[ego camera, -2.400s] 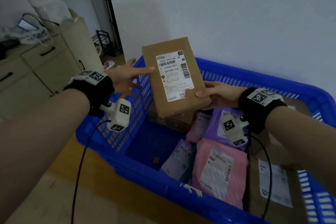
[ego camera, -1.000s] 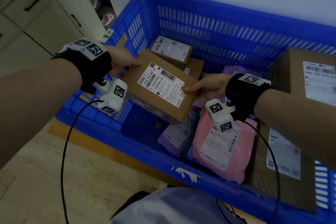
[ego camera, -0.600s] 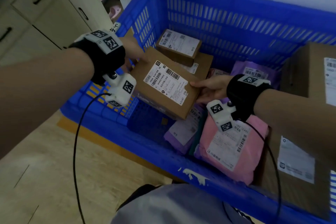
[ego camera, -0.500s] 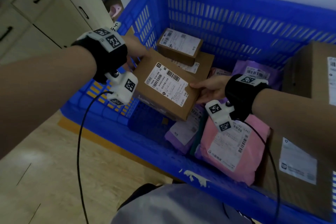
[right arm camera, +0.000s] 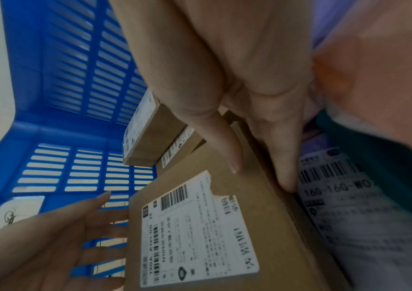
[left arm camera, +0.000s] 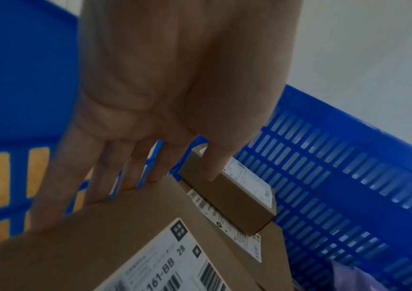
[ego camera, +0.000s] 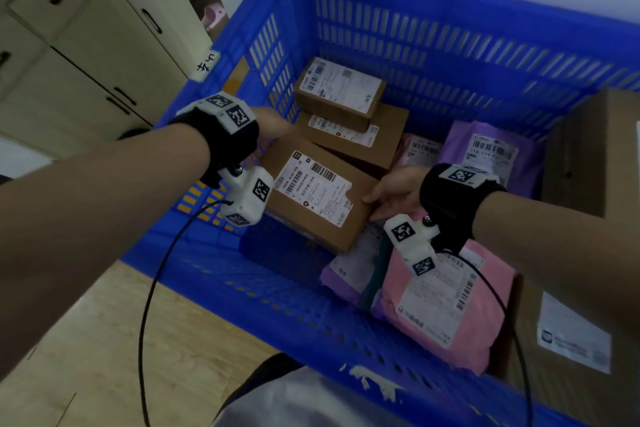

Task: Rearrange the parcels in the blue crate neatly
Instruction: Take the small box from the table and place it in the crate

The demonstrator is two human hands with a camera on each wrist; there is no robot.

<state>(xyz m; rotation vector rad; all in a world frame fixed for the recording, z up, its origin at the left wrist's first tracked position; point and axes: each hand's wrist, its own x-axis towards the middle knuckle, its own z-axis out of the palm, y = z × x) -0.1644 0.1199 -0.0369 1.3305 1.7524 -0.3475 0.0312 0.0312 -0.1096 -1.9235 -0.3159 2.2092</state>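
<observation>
The blue crate (ego camera: 460, 42) holds several parcels. A brown labelled box (ego camera: 318, 194) sits low in its near-left part, tilted slightly, just in front of two stacked brown boxes (ego camera: 341, 94) in the far-left corner. My left hand (ego camera: 273, 135) lies with straight fingers (left arm camera: 100, 177) against the box's left side, next to the crate wall. My right hand (ego camera: 381, 204) grips the box's right edge, thumb (right arm camera: 232, 155) on top and a finger down the side beside a grey-purple mailer (right arm camera: 349, 206).
A pink mailer (ego camera: 446, 302) and a purple mailer (ego camera: 491, 156) lie right of the box. Large cardboard boxes (ego camera: 595, 156) fill the crate's right side. A beige cabinet (ego camera: 86, 55) stands to the left. Wrist-camera cables (ego camera: 149, 288) hang over the crate's near rim.
The brown box went from upright above the crate down into its near-left part, label up. Both hands went down with it, and the left hand slid to its side.
</observation>
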